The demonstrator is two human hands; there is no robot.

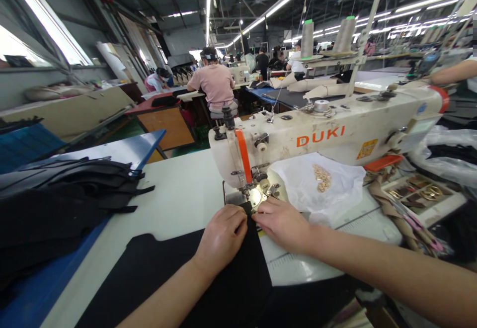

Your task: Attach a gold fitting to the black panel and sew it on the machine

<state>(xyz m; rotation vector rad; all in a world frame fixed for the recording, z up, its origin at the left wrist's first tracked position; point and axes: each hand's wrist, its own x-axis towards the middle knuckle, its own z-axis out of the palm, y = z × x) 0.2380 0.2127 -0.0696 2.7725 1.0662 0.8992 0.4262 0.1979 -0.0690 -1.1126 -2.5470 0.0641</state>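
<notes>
Your left hand (pixel 220 236) lies flat on the black fabric (pixel 179 273), its fingers (pixel 238 217) curled lightly and pressing the cloth down rather than pinching it. Your right hand (pixel 283 223) rests just beside it, fingers (pixel 261 207) spread loose on the fabric's edge, gripping nothing. The fabric runs from under both sets of fingers back toward you across the white surface (pixel 179 194). Just beyond your fingertips sits the presser foot (pixel 257 191) of the cream sewing machine (pixel 335 136) marked DUKI. Past your right fingers, a white plastic bag (pixel 320 189) carries a small heap of gold rings (pixel 322 177). Well off to the left of your left fingers lies a stack of dark cut pieces (pixel 63 194).
</notes>
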